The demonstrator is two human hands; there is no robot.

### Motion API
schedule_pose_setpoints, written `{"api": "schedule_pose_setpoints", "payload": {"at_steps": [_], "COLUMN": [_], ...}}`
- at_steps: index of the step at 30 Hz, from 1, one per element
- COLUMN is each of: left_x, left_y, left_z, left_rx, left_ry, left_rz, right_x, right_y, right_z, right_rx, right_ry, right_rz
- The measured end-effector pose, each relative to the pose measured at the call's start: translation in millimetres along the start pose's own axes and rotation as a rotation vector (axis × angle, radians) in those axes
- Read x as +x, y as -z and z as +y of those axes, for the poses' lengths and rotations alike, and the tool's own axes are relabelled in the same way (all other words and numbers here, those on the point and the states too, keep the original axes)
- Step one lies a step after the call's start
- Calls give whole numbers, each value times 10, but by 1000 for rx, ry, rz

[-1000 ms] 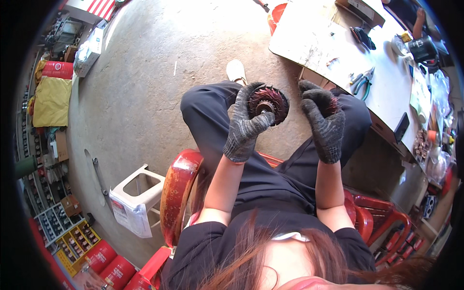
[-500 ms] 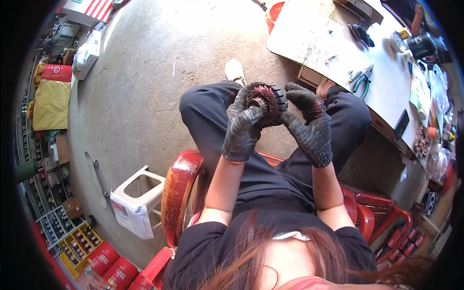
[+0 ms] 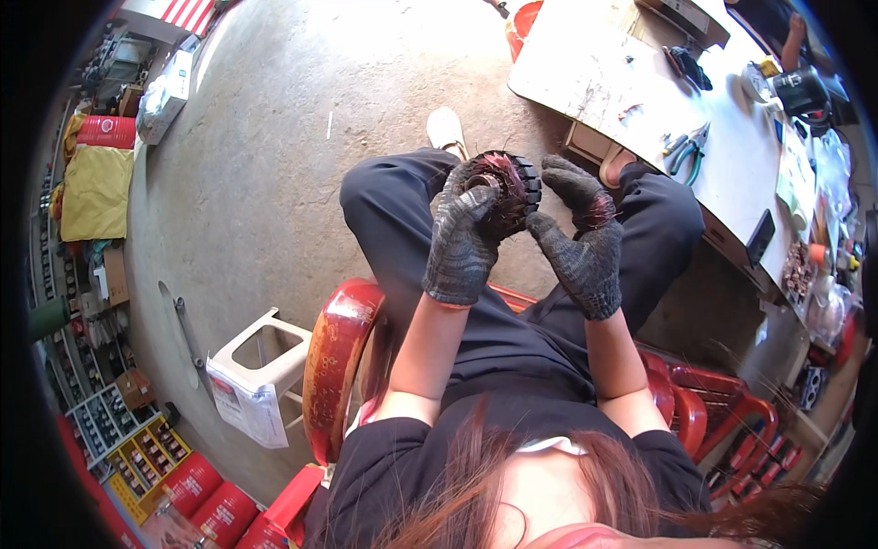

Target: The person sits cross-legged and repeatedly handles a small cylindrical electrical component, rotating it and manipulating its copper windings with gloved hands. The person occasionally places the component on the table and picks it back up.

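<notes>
A motor rotor with a dark toothed rim, a round metal hub and frayed reddish-brown wire strands is held over my lap. My left hand, in a dark grey knitted glove, grips it from the left, thumb by the hub; its other fingers are partly hidden behind the rotor. My right hand, gloved alike, is just right of the rotor. Its thumb and fingers are apart, with the thumb tip close to the toothed rim; I cannot tell if it touches. Reddish strands lie at that hand's fingers.
To the right is a white worktable with pliers and a black mug. A cream plastic stool stands left of my red wooden chair. A wrench lies on the floor. Another person's arm shows at top right.
The rotor has turned slightly in my left hand, showing its toothed rim differently. My right hand has shifted a little to the left, its thumb still beside the rim.
</notes>
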State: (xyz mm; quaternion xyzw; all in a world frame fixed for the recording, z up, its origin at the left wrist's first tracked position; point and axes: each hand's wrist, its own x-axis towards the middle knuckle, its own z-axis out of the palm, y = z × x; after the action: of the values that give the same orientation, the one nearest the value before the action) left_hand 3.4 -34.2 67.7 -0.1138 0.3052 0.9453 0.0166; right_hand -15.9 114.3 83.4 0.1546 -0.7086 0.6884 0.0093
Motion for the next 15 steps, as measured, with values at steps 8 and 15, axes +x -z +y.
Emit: {"api": "schedule_pose_setpoints", "payload": {"at_steps": [8,15], "left_x": [-19,-90], "left_y": [-123,-54], "left_z": [4,-36], "left_rx": [114,298], "left_ry": [-181,-295], "left_rz": [-18,94], "right_x": [101,140], "right_y": [-60,-127], "right_z": [-74,-68], "right_rx": [-209,-161], "right_ry": [191,178], "right_rz": [74,49]}}
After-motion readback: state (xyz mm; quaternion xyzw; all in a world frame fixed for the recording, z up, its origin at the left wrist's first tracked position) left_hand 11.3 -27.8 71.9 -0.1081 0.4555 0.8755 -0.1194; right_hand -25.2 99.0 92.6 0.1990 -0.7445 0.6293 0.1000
